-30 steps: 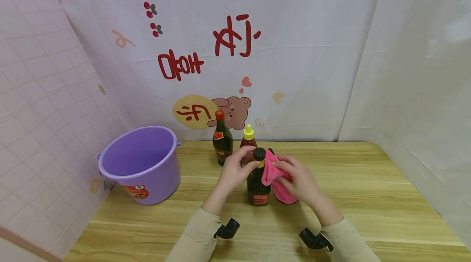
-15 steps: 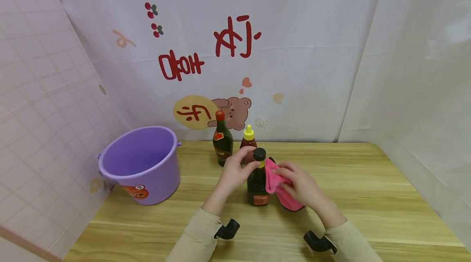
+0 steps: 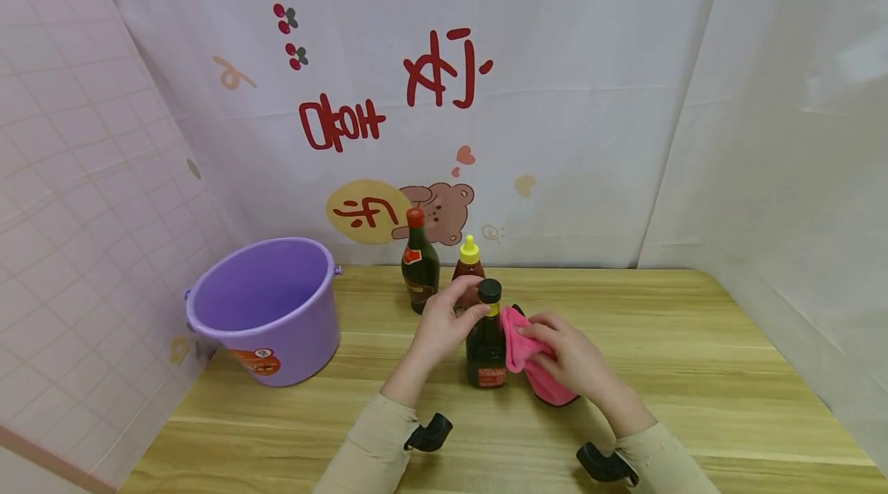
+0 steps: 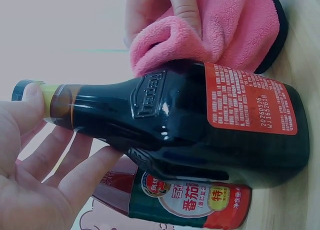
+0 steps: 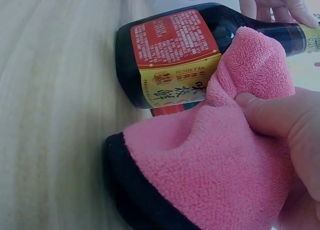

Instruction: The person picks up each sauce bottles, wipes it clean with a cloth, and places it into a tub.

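A dark sauce bottle (image 3: 488, 351) with a black cap and a red and yellow label stands upright on the table. My left hand (image 3: 447, 318) pinches its neck just under the cap, thumb on the near side. In my right hand (image 3: 572, 355) a pink cloth (image 5: 215, 150) with a black border is bunched between thumb and fingers. The cloth lies against the bottle's right side at the shoulder in the left wrist view, and its lower end hangs near the tabletop. Behind the bottle is a ketchup bottle (image 3: 469, 255) with a yellow nozzle, partly hidden by my left hand.
A green bottle (image 3: 419, 270) with a red cap stands at the back, left of the ketchup. The purple bucket (image 3: 305, 340) is on the table's left side. A printed cloth backdrop (image 3: 576, 132) hangs behind the wooden table (image 3: 666, 355).
My right hand has slid the cloth down along the bottle's right side, from near the neck to the shoulder, and slightly rightward. The left hand and the bottle have stayed put.
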`<state>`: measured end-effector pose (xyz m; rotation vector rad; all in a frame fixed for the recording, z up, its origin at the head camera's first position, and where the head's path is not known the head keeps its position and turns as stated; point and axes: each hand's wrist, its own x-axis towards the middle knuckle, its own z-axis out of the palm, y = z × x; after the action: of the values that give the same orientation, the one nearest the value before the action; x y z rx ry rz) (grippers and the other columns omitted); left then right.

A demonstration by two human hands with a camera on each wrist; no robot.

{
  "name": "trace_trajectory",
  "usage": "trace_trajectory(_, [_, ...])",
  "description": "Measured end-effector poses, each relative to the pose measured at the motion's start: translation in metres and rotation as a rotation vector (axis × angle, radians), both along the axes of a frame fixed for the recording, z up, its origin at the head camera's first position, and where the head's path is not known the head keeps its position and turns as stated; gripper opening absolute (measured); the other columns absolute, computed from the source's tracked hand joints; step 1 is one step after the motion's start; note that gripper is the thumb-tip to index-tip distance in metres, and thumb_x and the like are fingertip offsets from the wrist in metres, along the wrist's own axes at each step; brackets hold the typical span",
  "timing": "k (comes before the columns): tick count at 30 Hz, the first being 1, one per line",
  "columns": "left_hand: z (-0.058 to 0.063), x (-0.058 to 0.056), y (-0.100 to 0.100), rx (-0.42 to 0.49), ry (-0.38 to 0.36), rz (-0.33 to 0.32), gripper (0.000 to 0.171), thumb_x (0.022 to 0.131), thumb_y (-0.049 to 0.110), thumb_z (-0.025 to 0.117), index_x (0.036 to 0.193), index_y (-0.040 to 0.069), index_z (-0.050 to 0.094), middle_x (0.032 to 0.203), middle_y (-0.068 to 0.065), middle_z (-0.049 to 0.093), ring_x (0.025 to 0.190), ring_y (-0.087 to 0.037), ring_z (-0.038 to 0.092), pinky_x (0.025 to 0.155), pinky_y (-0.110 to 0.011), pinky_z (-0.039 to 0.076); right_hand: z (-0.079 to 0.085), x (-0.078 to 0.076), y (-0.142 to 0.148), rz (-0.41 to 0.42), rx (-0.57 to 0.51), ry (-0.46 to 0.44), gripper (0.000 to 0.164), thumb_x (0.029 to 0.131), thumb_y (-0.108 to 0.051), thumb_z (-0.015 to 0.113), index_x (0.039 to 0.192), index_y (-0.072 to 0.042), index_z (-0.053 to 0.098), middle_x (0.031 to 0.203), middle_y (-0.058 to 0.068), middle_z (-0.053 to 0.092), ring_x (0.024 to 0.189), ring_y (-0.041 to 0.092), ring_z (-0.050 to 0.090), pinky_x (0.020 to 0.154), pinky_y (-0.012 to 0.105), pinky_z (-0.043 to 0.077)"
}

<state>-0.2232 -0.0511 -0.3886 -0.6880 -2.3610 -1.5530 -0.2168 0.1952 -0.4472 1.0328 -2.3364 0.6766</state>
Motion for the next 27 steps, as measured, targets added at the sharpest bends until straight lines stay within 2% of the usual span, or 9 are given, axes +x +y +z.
trace_trajectory(9, [-0.0007, -0.0005, 0.0002, 0.006, 0.008, 0.0, 0.03, 0.09, 0.014, 0.073, 0.119, 0.014, 0.063, 0.1, -0.004, 0.071, 0.096, -0.018, 0.066, 0.077, -0.031, 0.054, -0.0026, 0.0031, 0.0016, -0.018, 0.042, 0.009, 0.042, 0.07, -0.001, 0.087, 0.107, -0.011, 0.07, 0.109, 0.008, 0.062, 0.091, 0.022, 0.065, 0.075, 0.04, 0.056])
trace_trajectory(15, [-0.0013, -0.0012, 0.0007, 0.013, 0.01, -0.003, 0.029, 0.091, 0.014, 0.073, 0.119, 0.015, 0.063, 0.1, -0.003, 0.071, 0.096, -0.018, 0.066, 0.079, -0.037, 0.055, -0.0022, 0.0034, 0.0012, -0.029, 0.07, 0.007, 0.039, 0.071, -0.002, 0.087, 0.105, -0.011, 0.07, 0.108, 0.007, 0.062, 0.09, 0.021, 0.064, 0.076, 0.04, 0.056])
trace_trajectory(18, [-0.0012, -0.0013, 0.0008, 0.015, 0.007, -0.001, 0.029, 0.091, 0.015, 0.073, 0.118, 0.015, 0.063, 0.1, -0.002, 0.071, 0.096, -0.017, 0.066, 0.079, -0.039, 0.055, -0.0024, 0.0032, 0.001, -0.043, 0.099, 0.004, 0.038, 0.072, -0.003, 0.087, 0.104, -0.011, 0.07, 0.107, 0.007, 0.062, 0.09, 0.021, 0.064, 0.076, 0.04, 0.056])
trace_trajectory(22, [-0.0007, -0.0005, 0.0006, 0.011, 0.005, 0.003, 0.028, 0.091, 0.016, 0.072, 0.118, 0.016, 0.064, 0.1, -0.001, 0.071, 0.096, -0.016, 0.065, 0.078, -0.034, 0.055, -0.004, 0.0035, 0.0014, -0.053, 0.138, -0.006, 0.036, 0.073, -0.005, 0.087, 0.105, -0.013, 0.071, 0.106, 0.007, 0.062, 0.089, 0.021, 0.063, 0.076, 0.039, 0.056])
trace_trajectory(27, [-0.001, -0.0006, 0.0006, 0.024, 0.004, -0.007, 0.028, 0.091, 0.016, 0.072, 0.118, 0.015, 0.064, 0.1, -0.002, 0.071, 0.095, -0.017, 0.065, 0.078, -0.038, 0.055, -0.0061, 0.0056, 0.0005, -0.044, 0.195, -0.04, 0.034, 0.075, -0.011, 0.087, 0.105, -0.015, 0.071, 0.104, 0.005, 0.061, 0.085, 0.019, 0.063, 0.073, 0.037, 0.055])
